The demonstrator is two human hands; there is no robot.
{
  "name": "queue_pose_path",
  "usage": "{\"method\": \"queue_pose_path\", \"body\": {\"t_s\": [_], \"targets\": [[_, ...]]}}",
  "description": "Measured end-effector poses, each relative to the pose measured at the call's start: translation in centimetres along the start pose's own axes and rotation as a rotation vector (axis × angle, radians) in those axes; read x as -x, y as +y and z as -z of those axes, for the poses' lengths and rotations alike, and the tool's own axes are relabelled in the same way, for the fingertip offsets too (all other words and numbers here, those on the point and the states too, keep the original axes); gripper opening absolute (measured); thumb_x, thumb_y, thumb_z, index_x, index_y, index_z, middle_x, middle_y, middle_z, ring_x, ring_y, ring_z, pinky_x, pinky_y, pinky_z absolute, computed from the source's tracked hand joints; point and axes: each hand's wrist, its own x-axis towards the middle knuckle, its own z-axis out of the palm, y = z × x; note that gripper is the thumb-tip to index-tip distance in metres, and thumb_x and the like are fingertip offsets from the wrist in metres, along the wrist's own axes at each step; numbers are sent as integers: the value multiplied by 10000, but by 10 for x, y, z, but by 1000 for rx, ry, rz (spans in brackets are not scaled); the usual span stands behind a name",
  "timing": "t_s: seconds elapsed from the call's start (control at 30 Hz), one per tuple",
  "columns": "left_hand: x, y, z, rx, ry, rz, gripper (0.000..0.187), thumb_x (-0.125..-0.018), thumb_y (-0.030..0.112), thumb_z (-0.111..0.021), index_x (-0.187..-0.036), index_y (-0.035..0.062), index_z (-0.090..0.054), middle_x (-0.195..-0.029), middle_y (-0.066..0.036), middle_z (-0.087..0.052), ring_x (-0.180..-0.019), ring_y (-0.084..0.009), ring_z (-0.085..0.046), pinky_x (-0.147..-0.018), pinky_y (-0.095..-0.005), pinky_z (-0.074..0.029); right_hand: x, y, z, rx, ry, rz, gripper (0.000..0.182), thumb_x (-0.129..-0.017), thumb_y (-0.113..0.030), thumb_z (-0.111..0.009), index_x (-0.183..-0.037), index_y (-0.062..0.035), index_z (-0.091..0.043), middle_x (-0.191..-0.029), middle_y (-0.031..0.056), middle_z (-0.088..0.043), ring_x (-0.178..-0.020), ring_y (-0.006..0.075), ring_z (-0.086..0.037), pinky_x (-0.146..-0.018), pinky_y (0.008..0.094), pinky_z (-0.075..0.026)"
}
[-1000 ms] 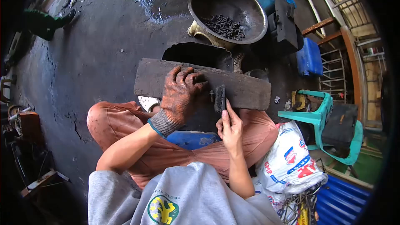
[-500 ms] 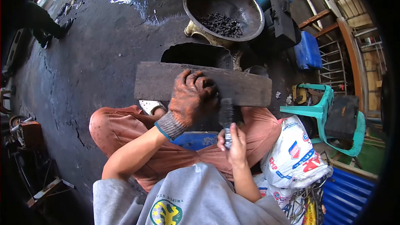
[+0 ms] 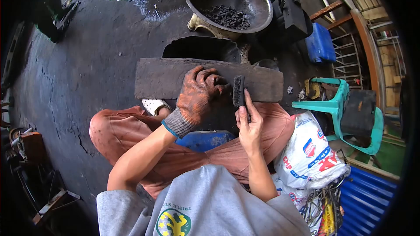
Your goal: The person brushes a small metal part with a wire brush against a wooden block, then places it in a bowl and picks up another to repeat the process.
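Note:
My left hand [image 3: 199, 94] wears a stained orange work glove with a grey cuff. Its fingers are curled closed in front of the dark wooden board [image 3: 159, 81]; what they hold, if anything, blends into the shadow. Bare fingers of my right hand [image 3: 250, 126] grip a black-bristled brush [image 3: 238, 91] by its handle, index finger stretched along it. The brush stands upright, just right of the glove and over the board's front face. The board lies crosswise before my knees, with a dark, open-topped container [image 3: 201, 48] behind it.
A large metal basin [image 3: 267, 15] with black lumps stands ahead. To the right are a blue jerrycan [image 3: 320, 43], a teal plastic chair [image 3: 337, 105] on its side and a white printed sack [image 3: 302, 157]. Another person's dark-clothed legs [image 3: 50, 13] show at far left.
My right hand has moved up and forward with the brush, which was blurred and lower before. The glove stays by the board. The person at far left has shifted.

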Motion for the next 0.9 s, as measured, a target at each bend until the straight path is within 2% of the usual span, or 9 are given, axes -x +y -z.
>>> {"method": "queue_pose_path", "body": {"t_s": [0.03,0.07,0.17,0.3,0.37,0.43,0.47,0.57,0.9], "targets": [[2,-3,-7,5,-1,6,357,-880,271,-758,-1235,244,-786,-1340,3,-701,-1404,-286,-562,-1219,-543,-388,-1,-1,-2,15,25,47,550,-1131,-292,-647,-1628,-92,-525,-789,-55,-519,-652,19,-416,-566,192,-345],[4,-8,-19,-19,11,33,343,-870,269,-768,-1211,236,-789,-1339,7,-697,-1402,-284,-560,-1216,-542,-392,7,-9,2,56,-3,-171,481,-1136,-250,-626,-1549,-5,-587,-1262,195,-780,-988,145,-698,-899,308,-556],[7,-8,-26,-55,46,36,308,-900,255,-759,-1191,154,-754,-1363,-65,-673,-1373,-354,-552,-1170,-536,-449,21,0,-6,54,16,-65,478,-1138,-245,-617,-1544,6,-585,-1437,252,-700,-1202,202,-695,-1024,334,-528],[2,-1,-16,-60,88,50,304,-927,224,-746,-1188,70,-710,-1378,-149,-652,-1339,-432,-551,-1125,-525,-508,1,-5,-7,141,31,-56,456,-1143,-224,-597,-1537,8,-591,-1419,249,-711,-1234,212,-694,-1023,331,-530],[1,2,-15,-59,116,54,308,-920,221,-747,-1175,54,-705,-1362,-158,-660,-1336,-436,-553,-1123,-523,-510,-2,-8,-8,134,34,-27,466,-1138,-229,-609,-1539,8,-589,-1359,219,-748,-1076,185,-714,-952,312,-542],[1,4,-20,-37,186,116,313,-923,218,-743,-1174,35,-699,-1344,-164,-670,-1336,-437,-555,-1120,-524,-512,6,-11,-4,133,22,-85,478,-1135,-242,-618,-1547,-3,-587,-1136,137,-779,-834,125,-621,-794,280,-529],[1,1,-21,-37,192,124,313,-923,218,-743,-1174,35,-699,-1344,-164,-670,-1336,-437,-555,-1120,-524,-512,16,-12,1,123,-15,-133,485,-1135,-254,-622,-1559,-21,-586,-895,30,-657,-702,85,-457,-650,264,-446],[2,-4,-23,-68,96,24,333,-929,230,-733,-1183,18,-697,-1336,-170,-676,-1334,-434,-560,-1118,-526,-513,16,-10,4,71,-6,-113,487,-1139,-265,-619,-1569,-38,-583,-794,-36,-529,-668,61,-432,-595,262,-392],[-1,-1,-27,-28,206,93,361,-927,278,-729,-1163,6,-699,-1311,-174,-694,-1312,-429,-574,-1138,-539,-490,37,-13,6,116,8,-155,471,-1152,-238,-595,-1573,-27,-576,-878,-30,-576,-708,42,-450,-616,229,-400]]}}
